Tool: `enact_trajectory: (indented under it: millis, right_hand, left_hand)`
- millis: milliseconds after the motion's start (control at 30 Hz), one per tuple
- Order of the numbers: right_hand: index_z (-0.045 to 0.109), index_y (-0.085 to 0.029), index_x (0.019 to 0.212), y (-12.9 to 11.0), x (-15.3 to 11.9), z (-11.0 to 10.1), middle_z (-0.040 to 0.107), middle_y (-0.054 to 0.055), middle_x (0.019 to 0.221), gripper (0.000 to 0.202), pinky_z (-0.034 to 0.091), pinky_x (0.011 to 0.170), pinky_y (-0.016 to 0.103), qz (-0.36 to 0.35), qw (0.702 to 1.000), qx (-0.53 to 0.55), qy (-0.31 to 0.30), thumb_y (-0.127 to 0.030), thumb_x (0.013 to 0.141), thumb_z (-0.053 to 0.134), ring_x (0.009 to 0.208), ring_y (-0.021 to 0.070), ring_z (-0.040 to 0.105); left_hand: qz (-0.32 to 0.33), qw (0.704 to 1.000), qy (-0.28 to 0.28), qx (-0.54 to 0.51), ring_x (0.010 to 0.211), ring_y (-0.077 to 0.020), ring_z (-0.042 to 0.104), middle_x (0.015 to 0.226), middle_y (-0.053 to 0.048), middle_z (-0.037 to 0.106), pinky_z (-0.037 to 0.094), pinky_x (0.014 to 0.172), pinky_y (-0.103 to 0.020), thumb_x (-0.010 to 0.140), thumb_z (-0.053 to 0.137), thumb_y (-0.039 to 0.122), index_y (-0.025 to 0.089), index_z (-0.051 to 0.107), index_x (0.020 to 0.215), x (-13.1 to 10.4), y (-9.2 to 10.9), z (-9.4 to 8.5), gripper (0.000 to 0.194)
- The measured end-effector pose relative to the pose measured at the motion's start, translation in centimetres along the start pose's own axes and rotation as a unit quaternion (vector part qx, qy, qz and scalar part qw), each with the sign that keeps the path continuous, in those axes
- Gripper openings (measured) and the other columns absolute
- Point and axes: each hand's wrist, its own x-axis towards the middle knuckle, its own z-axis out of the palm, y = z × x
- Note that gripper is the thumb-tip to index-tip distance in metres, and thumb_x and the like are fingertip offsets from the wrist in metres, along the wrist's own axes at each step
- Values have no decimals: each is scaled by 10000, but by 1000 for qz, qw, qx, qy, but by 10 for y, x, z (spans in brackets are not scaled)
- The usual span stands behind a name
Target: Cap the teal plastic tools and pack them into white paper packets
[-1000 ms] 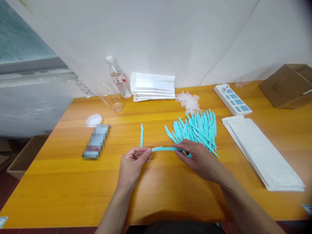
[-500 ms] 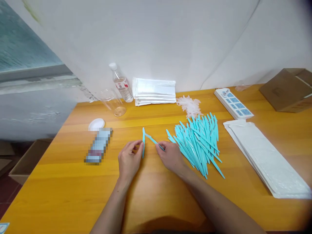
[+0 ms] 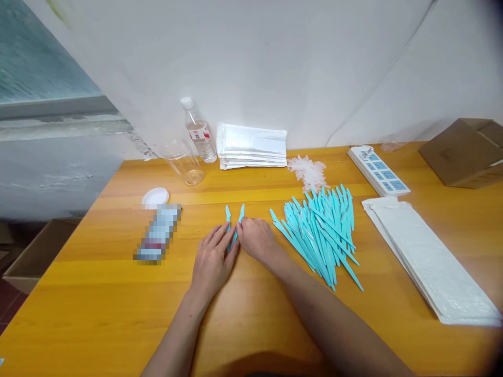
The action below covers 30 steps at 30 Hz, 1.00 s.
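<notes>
Two slim turquoise eyebrow razors stand out between my hands, tips pointing away from me. The left razor point(image 3: 228, 213) passes under the fingers of my left hand point(image 3: 212, 259), which press on it with the thumb bent inward. My right hand point(image 3: 257, 238) is closed on the right razor point(image 3: 241, 211), its lower part running down beside my left thumb. The fingers partly hide both razors. To the right of my right hand lies a loose pile of many similar turquoise razors point(image 3: 320, 230).
Behind the pile are small translucent pieces point(image 3: 308, 172), white packets point(image 3: 251, 146), a water bottle point(image 3: 202, 139) and a clear jar point(image 3: 188, 170). At left lie a white lid point(image 3: 155, 197) and a pixelated flat object point(image 3: 160, 233). A power strip point(image 3: 379, 170), white bags point(image 3: 432, 262) and cardboard box point(image 3: 456, 152) are at right.
My right hand has moved left, bringing its razor beside the other one; it was slanted and now stands almost parallel. My left fingers have straightened and lowered over the left razor.
</notes>
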Motion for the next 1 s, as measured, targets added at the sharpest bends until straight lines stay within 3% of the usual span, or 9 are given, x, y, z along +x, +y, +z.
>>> enact_trajectory:
  millis: [133, 333, 467, 633, 700, 800, 933, 1000]
  right_hand:
    - [711, -177, 898, 27, -30, -11, 750, 96, 883, 337, 399, 671, 277, 7, 1000, -23, 16, -290, 1010, 414, 817, 216, 694]
    - [723, -217, 946, 85, -86, -20, 695, 66, 894, 283, 368, 659, 288, 68, 987, -100, 105, -383, 986, 498, 895, 223, 645]
    - [712, -209, 982, 94, -87, -19, 691, 59, 923, 220, 367, 644, 295, 79, 986, -95, 108, -338, 974, 533, 889, 221, 646]
    - [713, -179, 993, 94, -79, -24, 710, 80, 981, 212, 382, 680, 309, 117, 991, -1, 69, -262, 971, 519, 883, 234, 667]
    - [716, -177, 989, 95, -78, -26, 719, 74, 971, 192, 389, 688, 304, 119, 990, 28, 64, -245, 954, 539, 867, 224, 672]
    - [711, -180, 984, 96, -77, -30, 722, 53, 899, 174, 394, 675, 296, 117, 990, 46, 71, -253, 935, 561, 797, 201, 669]
    - [698, -194, 890, 97, -80, -39, 696, 27, 831, 141, 385, 643, 283, 107, 989, 74, 71, -229, 918, 564, 732, 174, 638]
    - [691, -200, 868, 99, -84, -45, 674, 16, 811, 131, 386, 639, 273, 87, 989, 101, 63, -213, 912, 568, 719, 162, 617]
  left_hand:
    - [33, 997, -57, 31, 1396, -302, 415, 1483, -45, 499, 357, 1124, -519, 979, 477, 304, 260, 518, 1409, -2, 3, 4, 434]
    - [-12, 999, -5, 41, 1368, -295, 458, 1462, -100, 518, 329, 1148, -506, 977, 478, 291, 183, 578, 1337, -7, 9, 13, 389]
    - [-27, 997, 2, 71, 1345, -315, 483, 1461, -161, 505, 325, 1146, -521, 970, 486, 313, 125, 562, 1343, -11, 14, 14, 424]
    - [-36, 997, 16, 70, 1363, -329, 458, 1480, -217, 462, 318, 1152, -527, 952, 512, 365, 79, 520, 1377, -11, 19, 8, 512]
    - [-38, 998, 41, 42, 1372, -326, 446, 1491, -199, 457, 337, 1146, -505, 932, 542, 406, 102, 534, 1372, 9, 25, 5, 535]
    - [-23, 999, 23, -33, 1266, -270, 562, 1379, -123, 597, 431, 1076, -408, 943, 512, 433, 177, 634, 1274, 70, 47, 5, 436]
    - [67, 984, -135, -90, 1118, -223, 648, 1213, -76, 710, 474, 973, -314, 957, 476, 378, 207, 700, 1196, 175, 96, 27, 370]
    - [93, 977, -172, -84, 1025, -216, 681, 1083, -57, 757, 496, 887, -290, 922, 517, 323, 232, 757, 1070, 217, 120, 48, 297]
